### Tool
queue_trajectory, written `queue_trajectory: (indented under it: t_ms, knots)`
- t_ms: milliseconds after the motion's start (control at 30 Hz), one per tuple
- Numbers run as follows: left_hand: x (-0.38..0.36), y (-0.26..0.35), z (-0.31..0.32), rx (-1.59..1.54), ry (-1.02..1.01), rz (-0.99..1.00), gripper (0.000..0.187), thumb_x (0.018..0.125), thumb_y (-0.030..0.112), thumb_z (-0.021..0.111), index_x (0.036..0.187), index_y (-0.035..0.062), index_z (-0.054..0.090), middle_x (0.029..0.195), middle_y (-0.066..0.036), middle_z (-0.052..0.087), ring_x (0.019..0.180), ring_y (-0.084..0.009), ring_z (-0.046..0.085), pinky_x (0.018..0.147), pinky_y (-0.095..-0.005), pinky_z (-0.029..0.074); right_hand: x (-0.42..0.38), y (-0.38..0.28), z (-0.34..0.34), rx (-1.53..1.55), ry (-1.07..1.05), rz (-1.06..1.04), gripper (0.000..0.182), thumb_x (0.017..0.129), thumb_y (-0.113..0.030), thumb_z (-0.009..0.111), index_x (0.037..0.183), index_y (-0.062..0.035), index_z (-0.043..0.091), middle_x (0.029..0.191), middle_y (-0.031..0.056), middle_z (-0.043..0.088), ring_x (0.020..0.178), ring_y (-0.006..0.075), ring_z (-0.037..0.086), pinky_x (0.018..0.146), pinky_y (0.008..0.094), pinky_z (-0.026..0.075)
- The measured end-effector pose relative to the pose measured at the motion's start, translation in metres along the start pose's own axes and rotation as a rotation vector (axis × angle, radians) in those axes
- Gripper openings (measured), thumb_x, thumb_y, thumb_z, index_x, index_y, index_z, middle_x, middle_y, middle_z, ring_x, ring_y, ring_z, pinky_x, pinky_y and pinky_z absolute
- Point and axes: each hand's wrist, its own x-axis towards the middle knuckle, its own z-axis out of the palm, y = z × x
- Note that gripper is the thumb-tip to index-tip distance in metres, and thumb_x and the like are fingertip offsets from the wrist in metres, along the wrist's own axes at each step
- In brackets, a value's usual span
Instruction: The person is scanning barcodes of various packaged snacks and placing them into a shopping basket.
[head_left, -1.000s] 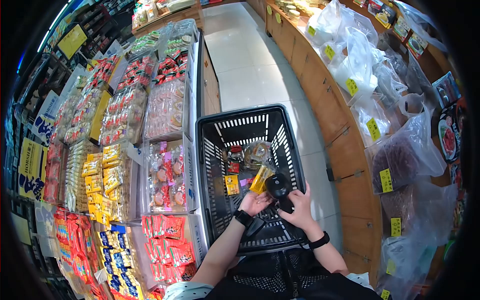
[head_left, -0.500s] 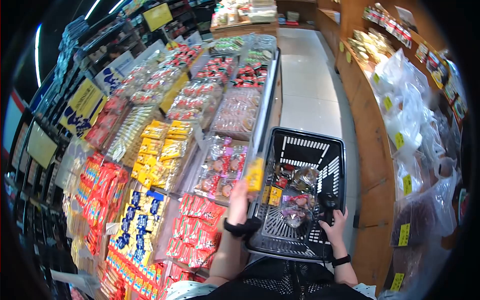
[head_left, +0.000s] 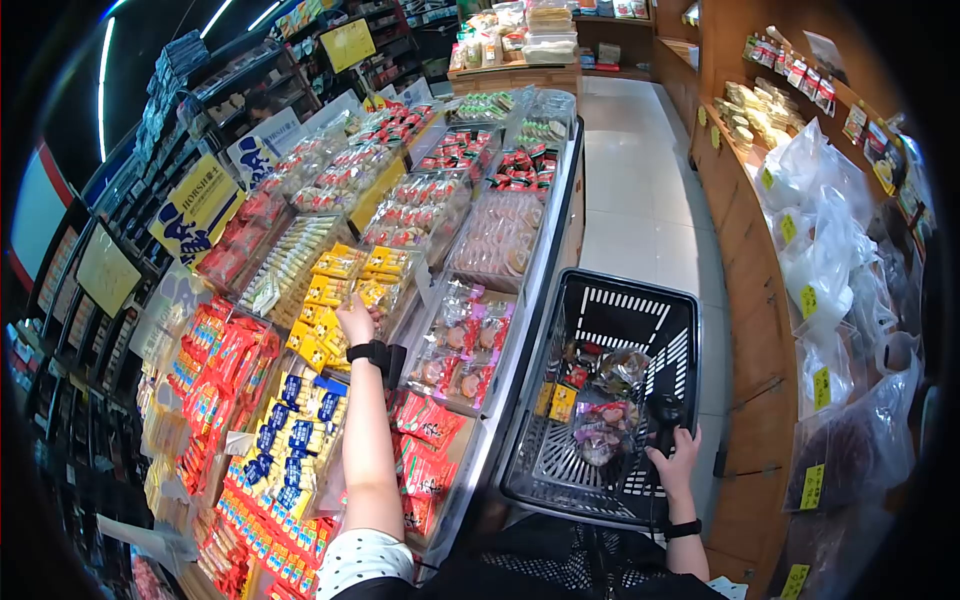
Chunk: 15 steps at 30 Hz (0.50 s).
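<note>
My left hand (head_left: 356,322) reaches into the display of yellow packets (head_left: 318,325), its fingers closed at a packet's edge. A black wristband and a small dark device sit at that wrist. The black shopping basket (head_left: 625,300) stands to the right of the display. My right hand (head_left: 676,462) is at its right side, with thumb and fingers around a black handle-like object (head_left: 663,412). Inside the basket lie yellow packets (head_left: 562,403), a purple and clear package (head_left: 603,430), another clear package (head_left: 624,368) and small red packets (head_left: 576,376).
Red packets (head_left: 428,450) and blue-and-white packets (head_left: 290,440) fill nearby bins. A metal display edge (head_left: 510,400) runs beside the basket. Wooden shelving (head_left: 750,340) with plastic bags (head_left: 825,240) lines the right. A tiled aisle (head_left: 650,180) lies ahead.
My left hand has moved from beside the basket, where it held a yellow packet, left and up to the yellow packets. My right hand stays at the basket; the view has shifted slightly.
</note>
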Motion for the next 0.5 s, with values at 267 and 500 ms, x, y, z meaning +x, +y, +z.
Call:
queue_trajectory:
  t_ms: [267,500]
  knots:
    - [-0.012,0.008,0.031,0.539,0.045,0.138,0.063,0.083,0.027,0.058,0.125,-0.0027,0.023,0.068,-0.017,0.061,0.051,-0.0232,0.06,0.042,-0.0346,0.045,0.001,0.007,0.005,0.015,0.011,0.027,0.033,0.058,-0.025,0.066,0.08,-0.0026,0.059,0.077,0.0111,0.052,0.089,0.0316,0.048,0.103,0.049,0.017]
    - [-0.045,0.041,0.045,1.373,0.313,0.545,0.052,0.084,0.035,0.052,0.12,0.0007,0.038,0.074,-0.018,0.063,0.067,-0.0304,0.063,0.057,-0.0426,0.048,0.008,0.004,0.004,0.041,0.025,0.039,0.038,0.055,-0.028,0.066,0.079,0.0006,0.057,0.072,0.0135,0.05,0.084,0.0322,0.048,0.103,0.0489,0.019]
